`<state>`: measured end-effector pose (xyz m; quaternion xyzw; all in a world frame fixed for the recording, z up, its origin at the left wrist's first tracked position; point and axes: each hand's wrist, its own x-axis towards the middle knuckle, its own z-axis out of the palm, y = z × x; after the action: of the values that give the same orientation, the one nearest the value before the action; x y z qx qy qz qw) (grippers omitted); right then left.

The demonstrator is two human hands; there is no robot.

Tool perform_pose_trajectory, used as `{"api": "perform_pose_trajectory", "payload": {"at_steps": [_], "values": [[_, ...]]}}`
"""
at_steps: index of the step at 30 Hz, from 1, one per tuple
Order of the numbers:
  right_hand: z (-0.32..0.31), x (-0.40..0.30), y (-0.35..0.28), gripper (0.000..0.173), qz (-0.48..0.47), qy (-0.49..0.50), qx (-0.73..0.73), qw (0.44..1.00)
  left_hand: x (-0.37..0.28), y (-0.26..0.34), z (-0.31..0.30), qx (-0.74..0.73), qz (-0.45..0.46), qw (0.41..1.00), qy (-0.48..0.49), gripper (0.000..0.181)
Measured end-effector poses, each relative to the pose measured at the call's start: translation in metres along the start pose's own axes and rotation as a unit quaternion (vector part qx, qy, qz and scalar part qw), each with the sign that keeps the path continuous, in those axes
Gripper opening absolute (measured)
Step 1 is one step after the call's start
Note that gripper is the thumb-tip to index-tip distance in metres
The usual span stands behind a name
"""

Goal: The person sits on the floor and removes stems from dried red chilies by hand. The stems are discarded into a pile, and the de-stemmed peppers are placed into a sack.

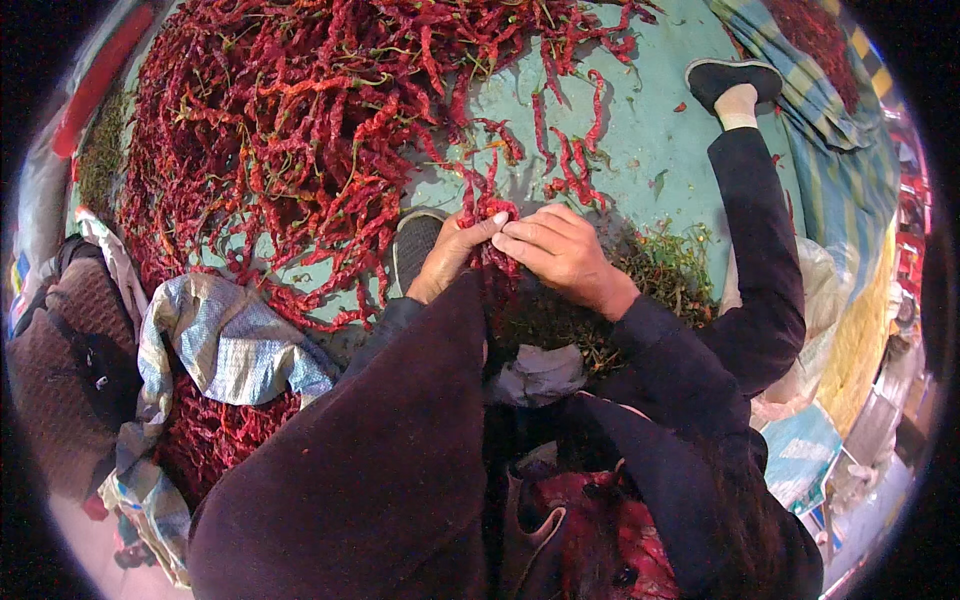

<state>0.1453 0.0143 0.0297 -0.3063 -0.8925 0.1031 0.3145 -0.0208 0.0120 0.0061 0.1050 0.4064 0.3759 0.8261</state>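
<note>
A small bunch of wrinkled red chili peppers (489, 204) is held in front of me, its tips pointing away. My left hand (450, 251) grips it from the left, thumb on top. From the right, the bent fingers of my right hand (562, 251) close on the same bunch beside my left thumb. More red chilies hang below the fingers. Just beyond the hands, several loose chilies (577, 169) lie on a pale green sheet (660, 45). A big heap of red chilies (285, 142), many with green stems, spreads to the upper left.
Green and brown stem scraps (667, 270) are piled right of my hands. At lower left, a woven plastic sack (225, 337) holds more red chilies (221, 431). My dark shoe (733, 81) rests near a striped cloth (840, 165); another shoe (417, 244) is beside my left hand.
</note>
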Motion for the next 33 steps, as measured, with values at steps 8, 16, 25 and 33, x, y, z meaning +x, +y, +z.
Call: {"api": "perform_pose_trajectory", "payload": {"at_steps": [8,16,25,33], "values": [[-0.013,0.005,-0.001,0.01,0.409,-0.001,0.479,0.777,0.004,-0.001,0.002,-0.009,0.025,0.999,-0.018,0.021],[0.013,0.012,0.018,0.016,0.505,0.013,0.501,0.703,-0.002,0.004,0.004,0.025,-0.021,0.995,-0.089,0.024],[0.008,0.02,0.015,0.013,0.242,0.037,0.148,0.958,-0.002,0.003,0.01,0.022,0.019,0.999,-0.021,0.015],[0.007,0.02,0.019,0.023,0.401,-0.015,0.33,0.855,-0.002,0.004,0.009,0.034,-0.009,0.999,0.032,0.019]]}}
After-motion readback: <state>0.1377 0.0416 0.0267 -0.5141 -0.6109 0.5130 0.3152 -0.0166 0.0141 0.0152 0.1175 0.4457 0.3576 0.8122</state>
